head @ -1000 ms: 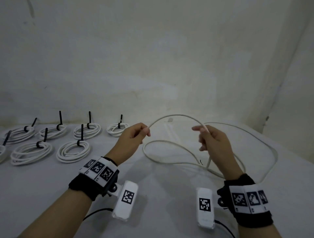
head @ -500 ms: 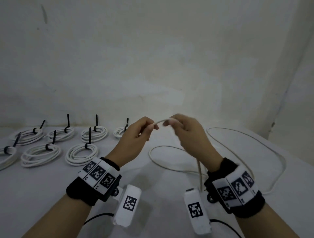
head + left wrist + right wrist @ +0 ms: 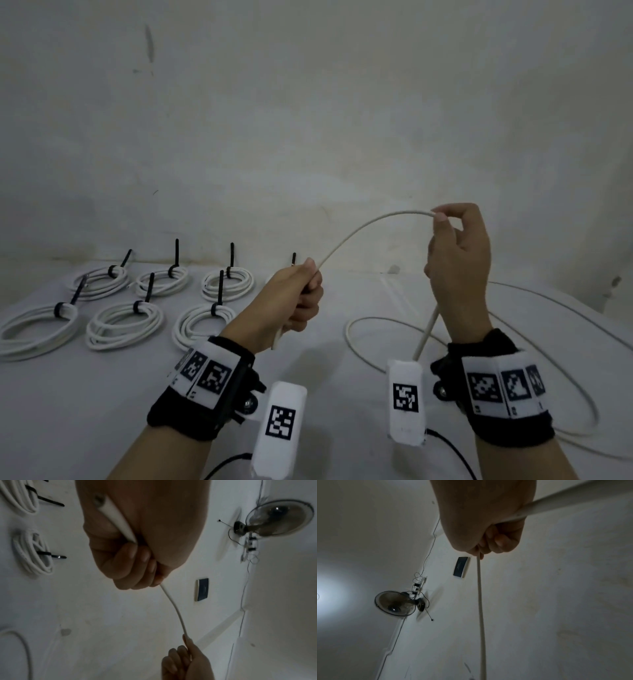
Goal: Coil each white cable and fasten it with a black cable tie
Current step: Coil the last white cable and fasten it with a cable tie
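Both grips clamp the thin white round cable (image 3: 370, 224): my left hand (image 3: 298, 301) anchors its end, my right hand (image 3: 455, 253) pinches farther along, measuring one loop.

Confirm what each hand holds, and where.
Both hold one white cable: left hand grips near its end, right hand pinches farther along.

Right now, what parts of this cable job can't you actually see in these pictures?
- Fourth far coil's loops: head view, hidden behind the left hand; only its black tie shows.
- Loose white cable: its far end runs off the head view's right edge.
- Nearest left coil: cut off by the left edge.
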### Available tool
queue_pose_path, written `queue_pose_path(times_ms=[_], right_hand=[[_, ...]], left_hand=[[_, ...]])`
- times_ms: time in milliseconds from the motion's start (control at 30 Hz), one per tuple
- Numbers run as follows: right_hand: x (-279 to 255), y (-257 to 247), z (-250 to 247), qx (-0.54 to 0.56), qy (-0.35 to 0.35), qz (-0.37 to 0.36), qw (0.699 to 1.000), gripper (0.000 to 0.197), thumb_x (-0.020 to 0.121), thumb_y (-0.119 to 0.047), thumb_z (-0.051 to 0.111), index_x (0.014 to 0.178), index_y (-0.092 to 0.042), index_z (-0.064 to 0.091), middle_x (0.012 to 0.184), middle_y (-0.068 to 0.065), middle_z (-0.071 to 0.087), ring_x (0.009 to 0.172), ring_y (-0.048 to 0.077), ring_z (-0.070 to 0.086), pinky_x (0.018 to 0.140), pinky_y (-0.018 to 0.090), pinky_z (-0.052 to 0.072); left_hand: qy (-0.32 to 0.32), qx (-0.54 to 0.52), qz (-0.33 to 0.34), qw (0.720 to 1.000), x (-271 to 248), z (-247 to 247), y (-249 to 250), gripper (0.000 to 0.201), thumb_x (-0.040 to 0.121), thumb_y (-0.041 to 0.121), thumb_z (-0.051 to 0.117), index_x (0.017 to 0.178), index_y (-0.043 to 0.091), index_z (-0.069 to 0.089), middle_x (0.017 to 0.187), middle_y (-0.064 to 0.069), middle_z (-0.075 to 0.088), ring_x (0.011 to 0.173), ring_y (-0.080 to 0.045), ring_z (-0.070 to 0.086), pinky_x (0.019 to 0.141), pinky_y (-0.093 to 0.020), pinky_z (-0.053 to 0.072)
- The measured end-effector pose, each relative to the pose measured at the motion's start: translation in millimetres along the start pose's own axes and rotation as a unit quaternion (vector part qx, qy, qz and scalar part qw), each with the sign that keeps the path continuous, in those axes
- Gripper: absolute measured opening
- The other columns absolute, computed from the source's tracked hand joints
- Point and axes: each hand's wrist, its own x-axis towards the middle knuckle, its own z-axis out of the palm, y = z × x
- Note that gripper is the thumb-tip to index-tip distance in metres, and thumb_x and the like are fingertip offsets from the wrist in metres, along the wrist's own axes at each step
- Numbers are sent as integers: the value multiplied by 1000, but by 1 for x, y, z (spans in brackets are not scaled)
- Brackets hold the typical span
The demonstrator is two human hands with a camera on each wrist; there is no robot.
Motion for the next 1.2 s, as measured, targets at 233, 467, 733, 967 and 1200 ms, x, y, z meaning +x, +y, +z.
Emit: queue_pose_path(times_ms=[233, 467, 733, 967, 1200], right_hand=[[-22, 9, 27, -190, -330, -76, 922, 12, 97, -15, 51, 103, -23, 56, 54, -7, 43, 47, 10, 38, 49, 21, 35], [-58, -12, 51, -242, -576, -85, 776, 56, 98, -2, 37, 139, -39, 39, 94, -7, 57, 72, 3, 53, 66, 14, 46], [-49, -46, 35, -294, -497, -188, 795, 55, 88, 12, 42, 119, -29, 64, 103, -3, 55, 90, 15, 56, 77, 32, 46], [-30, -42, 20, -193, -372, -215, 882, 9, 88, -10, 63, 91, -18, 65, 79, -8, 55, 70, 3, 52, 62, 17, 41], [-22, -34, 18, -115, -291, -122, 942, 21, 91, -27, 59, 109, -37, 66, 80, -10, 46, 74, 4, 49, 65, 13, 42]], left_hand=[[91, -314, 123, 937, 10, -39, 20, 36, 102, 30, 24, 71, 18, 37, 46, 9, 31, 34, -1, 26, 31, -12, 23], [204, -314, 195, 906, 10, -49, 23, 31, 100, 16, 28, 71, 20, 39, 50, 10, 37, 43, -4, 32, 43, -16, 28], [91, -54, 126, 986, 6, -14, 10, 33, 104, 21, 28, 75, 15, 41, 58, 6, 46, 54, -10, 41, 53, -23, 37], [-47, 75, 94, 992, -8, 8, 11, 34, 102, 27, 33, 89, 0, 50, 58, 3, 55, 49, -11, 52, 57, -27, 54], [-127, -73, 119, 982, -11, 3, 18, 29, 95, 29, 35, 77, 9, 48, 47, 5, 34, 36, -3, 22, 38, -14, 21]])
